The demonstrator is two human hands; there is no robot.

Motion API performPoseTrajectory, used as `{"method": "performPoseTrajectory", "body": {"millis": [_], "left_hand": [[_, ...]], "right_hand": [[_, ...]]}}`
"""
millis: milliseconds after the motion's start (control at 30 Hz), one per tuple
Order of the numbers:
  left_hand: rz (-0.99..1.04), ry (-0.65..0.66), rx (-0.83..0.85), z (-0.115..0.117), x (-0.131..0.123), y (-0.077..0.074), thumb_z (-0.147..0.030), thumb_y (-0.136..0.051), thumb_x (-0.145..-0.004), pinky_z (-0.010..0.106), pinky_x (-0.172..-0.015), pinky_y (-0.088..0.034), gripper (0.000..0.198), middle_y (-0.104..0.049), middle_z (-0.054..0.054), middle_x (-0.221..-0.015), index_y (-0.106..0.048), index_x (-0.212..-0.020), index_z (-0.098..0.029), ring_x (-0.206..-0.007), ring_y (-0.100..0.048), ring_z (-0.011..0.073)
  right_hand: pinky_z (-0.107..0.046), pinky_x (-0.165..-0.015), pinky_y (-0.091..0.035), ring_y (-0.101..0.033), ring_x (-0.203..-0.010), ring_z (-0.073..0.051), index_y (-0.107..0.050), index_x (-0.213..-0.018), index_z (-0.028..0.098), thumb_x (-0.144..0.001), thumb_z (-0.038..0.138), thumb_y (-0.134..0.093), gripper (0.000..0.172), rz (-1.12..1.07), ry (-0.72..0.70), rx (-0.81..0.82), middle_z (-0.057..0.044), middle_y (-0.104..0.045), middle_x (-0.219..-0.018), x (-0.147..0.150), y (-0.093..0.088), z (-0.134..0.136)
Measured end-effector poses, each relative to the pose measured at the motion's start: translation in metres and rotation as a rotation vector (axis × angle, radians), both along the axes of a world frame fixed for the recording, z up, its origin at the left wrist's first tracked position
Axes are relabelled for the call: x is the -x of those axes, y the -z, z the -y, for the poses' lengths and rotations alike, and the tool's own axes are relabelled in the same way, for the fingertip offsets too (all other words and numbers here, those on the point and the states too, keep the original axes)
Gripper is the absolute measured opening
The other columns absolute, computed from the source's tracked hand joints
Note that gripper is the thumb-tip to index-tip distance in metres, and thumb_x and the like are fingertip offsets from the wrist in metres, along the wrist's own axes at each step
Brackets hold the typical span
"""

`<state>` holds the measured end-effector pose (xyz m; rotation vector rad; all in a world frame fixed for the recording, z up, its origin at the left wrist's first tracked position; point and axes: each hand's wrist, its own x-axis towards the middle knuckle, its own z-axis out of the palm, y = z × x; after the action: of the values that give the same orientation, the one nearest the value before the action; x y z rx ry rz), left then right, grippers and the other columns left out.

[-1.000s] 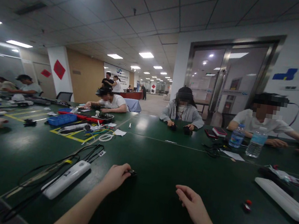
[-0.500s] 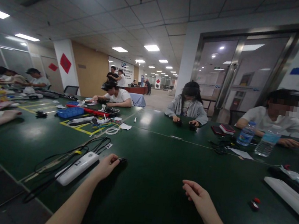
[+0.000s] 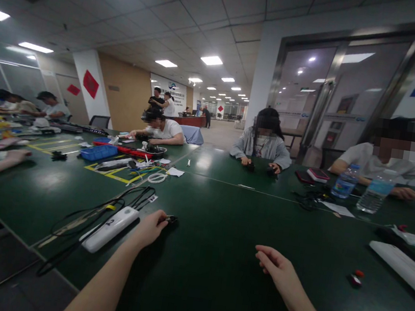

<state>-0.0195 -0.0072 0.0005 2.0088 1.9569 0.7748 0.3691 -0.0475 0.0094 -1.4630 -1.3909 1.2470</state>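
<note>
My left hand is closed, with fingertips and thumb pinching a small black object low over the green table. What kind of object it is cannot be made out. To the right, my right hand hovers over the tabletop with loosely bent fingers, a little apart, and nothing visible in them. Just left of my left wrist lies a white power bank-like case marked "2", with black cables beside and across it.
A small red and dark item and a long white case lie at right. Two water bottles stand farther back. A blue basket, white cable coil and loose wires occupy the left. Several people sit around the table.
The view has shifted slightly. My left hand keeps its pinch on the small black object, and my right hand stays almost in place.
</note>
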Motion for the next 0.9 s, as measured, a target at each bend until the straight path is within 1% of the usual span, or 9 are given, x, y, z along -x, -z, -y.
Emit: {"method": "performPoseTrajectory", "body": {"millis": [167, 400, 533, 600, 700, 900], "left_hand": [[-0.050, 0.032, -0.013, 0.0020, 0.0012, -0.0033, -0.027, -0.046, -0.075, 0.025, -0.069, -0.040, 0.012, -0.062, 0.003, -0.085, -0.053, -0.082, -0.020, -0.079, -0.056, 0.0160], [-0.017, 0.054, 0.019, 0.0041, 0.0052, -0.0050, -0.030, -0.047, -0.075, 0.026, -0.074, -0.041, 0.022, -0.063, 0.003, -0.088, -0.057, -0.091, -0.020, -0.082, -0.057, 0.0170], [-0.011, 0.065, 0.024, 0.0055, 0.0051, -0.0057, -0.036, -0.047, -0.075, 0.027, -0.076, -0.041, 0.028, -0.063, 0.004, -0.092, -0.059, -0.094, -0.020, -0.084, -0.057, 0.0177], [0.011, 0.082, 0.018, 0.0060, 0.0051, -0.0051, -0.038, -0.043, -0.077, 0.026, -0.075, -0.041, 0.030, -0.063, 0.004, -0.093, -0.058, -0.096, -0.020, -0.084, -0.057, 0.0173], [0.028, 0.084, 0.015, 0.0062, 0.0060, -0.0036, -0.036, -0.041, -0.078, 0.025, -0.072, -0.042, 0.030, -0.064, 0.003, -0.091, -0.057, -0.098, -0.022, -0.082, -0.058, 0.0164], [-0.026, 0.062, 0.018, 0.0058, 0.0071, -0.0034, -0.035, -0.042, -0.077, 0.024, -0.070, -0.041, 0.029, -0.064, 0.001, -0.091, -0.057, -0.099, -0.024, -0.079, -0.058, 0.0160]], "right_hand": [[-0.032, -0.072, -0.044, -0.055, -0.084, -0.021, -0.059, -0.101, 0.022, -0.067, 0.044, -0.055, 0.041, 0.007, 0.009, 0.015, -0.004, -0.061, -0.088, 0.0011, -0.0051, 0.0028], [-0.033, -0.072, -0.044, -0.055, -0.081, -0.021, -0.060, -0.100, 0.022, -0.066, 0.043, -0.056, 0.039, 0.000, 0.018, 0.006, -0.004, -0.061, -0.085, 0.0018, -0.0041, 0.0019], [-0.033, -0.072, -0.045, -0.055, -0.081, -0.021, -0.060, -0.100, 0.022, -0.067, 0.042, -0.056, 0.039, -0.001, 0.016, 0.001, -0.003, -0.061, -0.085, 0.0019, -0.0040, 0.0021], [-0.033, -0.072, -0.045, -0.055, -0.082, -0.020, -0.060, -0.100, 0.022, -0.067, 0.042, -0.056, 0.039, -0.006, 0.016, 0.005, -0.003, -0.061, -0.086, 0.0015, -0.0036, 0.0023], [-0.032, -0.071, -0.045, -0.055, -0.082, -0.020, -0.060, -0.100, 0.023, -0.067, 0.042, -0.056, 0.039, -0.005, 0.016, 0.008, -0.003, -0.061, -0.085, 0.0010, -0.0023, 0.0019], [-0.031, -0.071, -0.045, -0.055, -0.081, -0.020, -0.060, -0.100, 0.022, -0.066, 0.043, -0.056, 0.040, 0.007, 0.028, 0.006, -0.003, -0.062, -0.087, 0.0038, -0.0056, 0.0027]]}}
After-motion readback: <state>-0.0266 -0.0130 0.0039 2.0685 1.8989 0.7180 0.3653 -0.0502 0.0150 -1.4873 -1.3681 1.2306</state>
